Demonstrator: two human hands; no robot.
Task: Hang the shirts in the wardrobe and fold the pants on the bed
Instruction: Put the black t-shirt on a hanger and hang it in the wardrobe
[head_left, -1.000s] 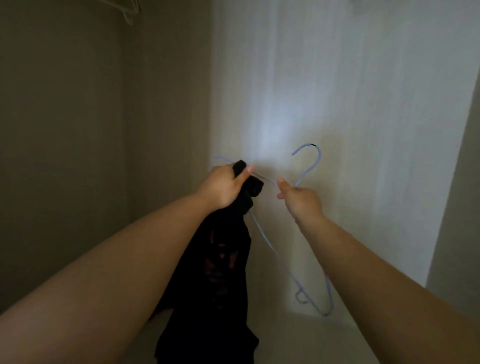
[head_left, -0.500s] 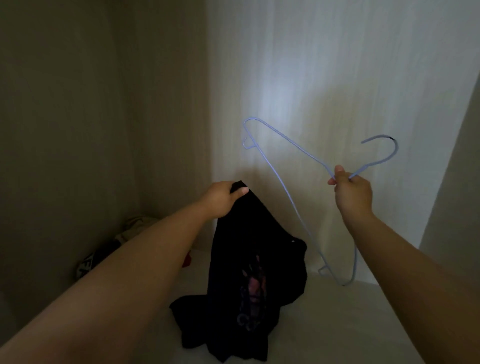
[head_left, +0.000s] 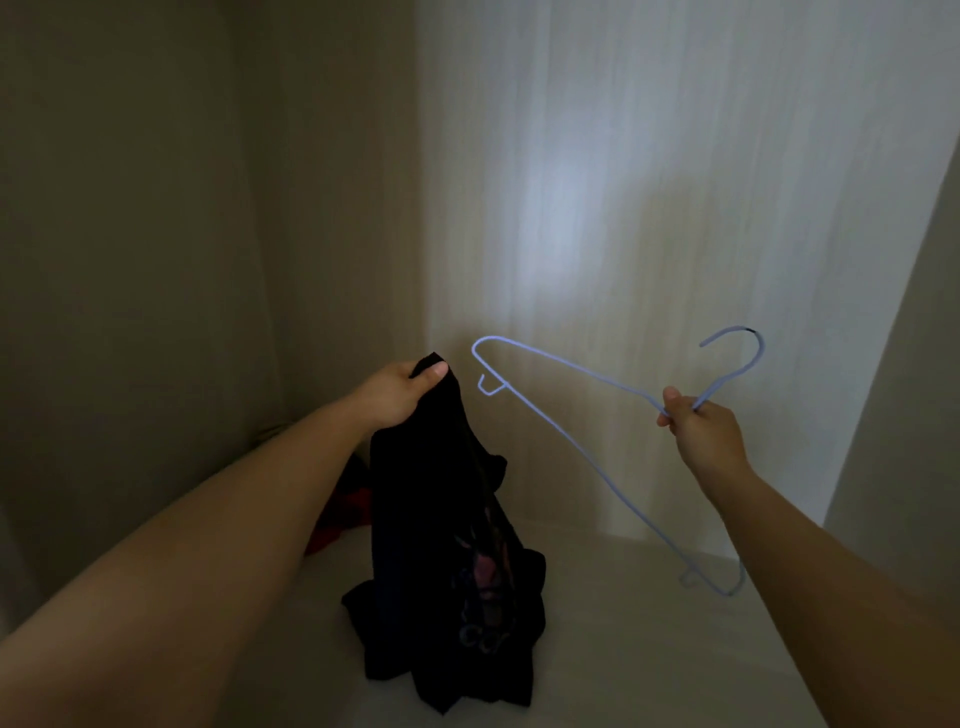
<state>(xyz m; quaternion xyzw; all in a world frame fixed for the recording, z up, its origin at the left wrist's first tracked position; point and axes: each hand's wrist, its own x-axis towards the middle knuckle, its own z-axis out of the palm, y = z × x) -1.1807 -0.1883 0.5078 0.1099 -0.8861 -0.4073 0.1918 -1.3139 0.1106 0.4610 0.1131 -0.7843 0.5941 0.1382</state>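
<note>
Left hand (head_left: 400, 392) pinches the black shirt (head_left: 447, 545) just left of the hanger (head_left: 558, 427) and clear of it. Right hand (head_left: 698, 426) grips the hanger's neck. The shirt's bunched, no opening showing — that wire tip could snag fabric.

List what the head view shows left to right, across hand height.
left hand gripping the shirt's top → black shirt hanging down → blue hanger → right hand, fingers pinching the hanger below its hook.

Your left hand (head_left: 397, 392) pinches the black shirt (head_left: 447, 545); your right hand (head_left: 701, 426) grips the blue wire hanger (head_left: 571, 447) inside the wardrobe (head_left: 649, 182).
</note>
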